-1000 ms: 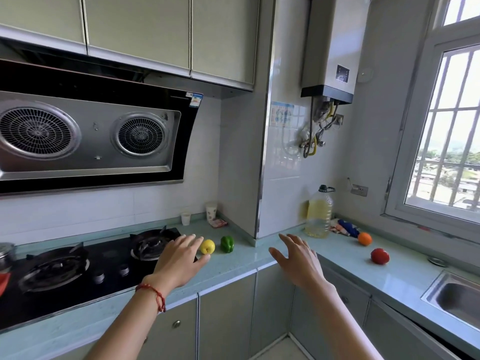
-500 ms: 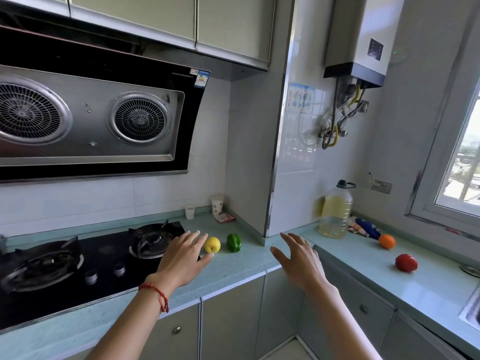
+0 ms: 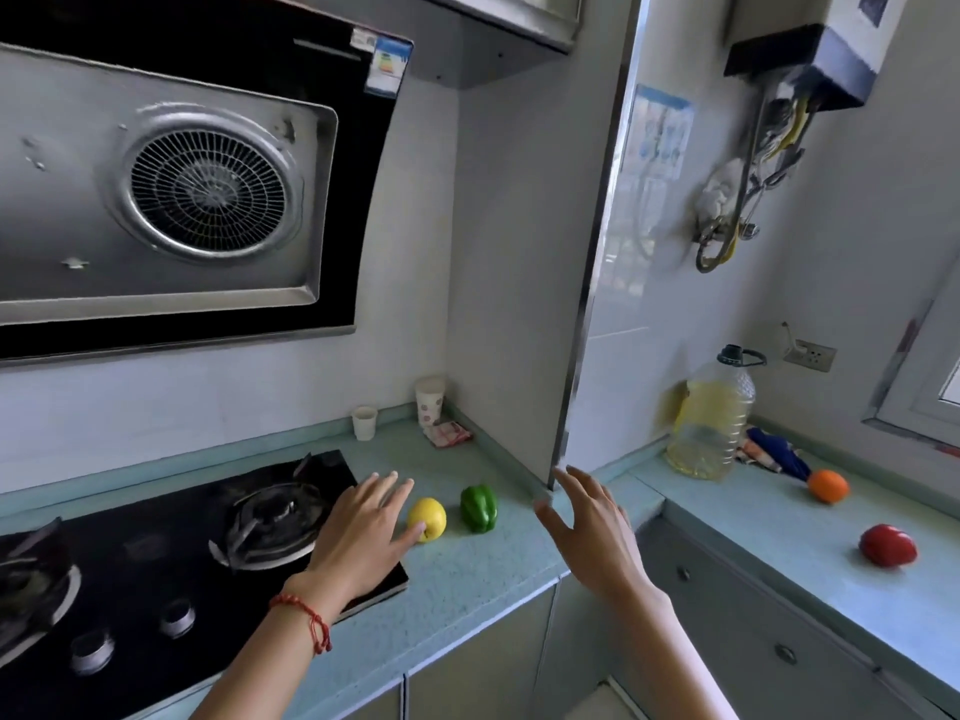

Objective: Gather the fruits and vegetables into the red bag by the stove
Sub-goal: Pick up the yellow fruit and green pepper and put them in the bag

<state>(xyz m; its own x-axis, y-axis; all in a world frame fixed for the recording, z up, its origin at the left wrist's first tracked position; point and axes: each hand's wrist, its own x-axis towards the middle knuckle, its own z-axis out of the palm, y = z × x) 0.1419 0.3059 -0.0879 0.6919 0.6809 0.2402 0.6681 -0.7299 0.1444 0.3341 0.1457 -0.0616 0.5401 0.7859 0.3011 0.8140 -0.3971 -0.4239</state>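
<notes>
Left hand (image 3: 363, 532) low and centre, fingers spread and holding nothing, its thumb tip right at the yellow apple (image 3: 427, 519), with the green bell pepper (image 3: 479, 508) just beside that on the countertop (image 3: 483, 569). Right hand (image 3: 592, 527) hovers empty, fingers apart, beside the wall's metal corner strip (image 3: 582, 314). At right, past the oil bottle (image 3: 711, 418), sit an orange (image 3: 828, 485) and a tomato (image 3: 887, 545); the gas stove (image 3: 171, 553) fills the lower left.

Left hand (image 3: 363, 532): palm down, fingers spread and extended forward, holding nothing.
Left wrist: ringed by a red string bracelet (image 3: 306, 615).
Right hand (image 3: 592, 532): raised, fingers splayed and slightly curled, empty.
Forearms: both bare, stretched forward.
</notes>
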